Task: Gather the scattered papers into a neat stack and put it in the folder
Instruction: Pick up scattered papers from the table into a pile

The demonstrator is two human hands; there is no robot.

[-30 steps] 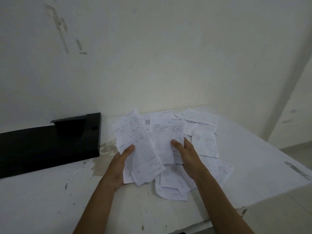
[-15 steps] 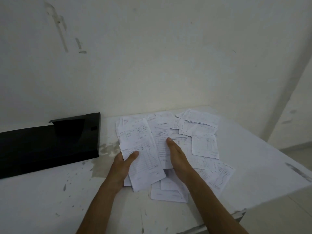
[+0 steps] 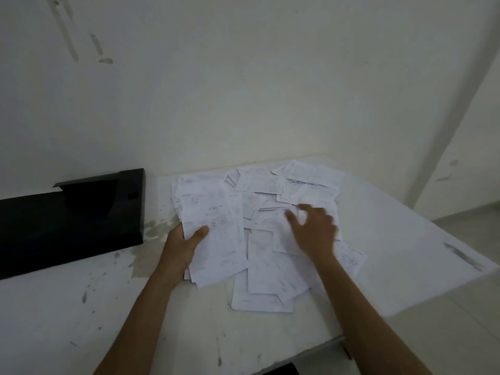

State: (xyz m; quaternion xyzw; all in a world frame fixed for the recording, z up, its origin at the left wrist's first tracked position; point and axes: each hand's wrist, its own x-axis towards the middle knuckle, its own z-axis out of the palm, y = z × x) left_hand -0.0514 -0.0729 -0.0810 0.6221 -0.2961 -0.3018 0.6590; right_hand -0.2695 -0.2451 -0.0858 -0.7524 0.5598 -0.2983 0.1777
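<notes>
Several white printed papers lie scattered and overlapping on the white table. My left hand grips a small stack of sheets at its lower left edge, thumb on top, low over the table. My right hand is blurred over the middle of the loose pile, fingers spread and slightly bent above the sheets; I cannot tell whether it holds one. The black folder lies open at the left against the wall.
The table's right edge drops to the floor, and its front edge is near my arms. A stained bare patch of table lies in front of the folder. A wall stands right behind the table.
My right hand has let go of the sheet it held up, moved right and forward over the loose pile. The left hand's stack has dropped lower, toward the table.
</notes>
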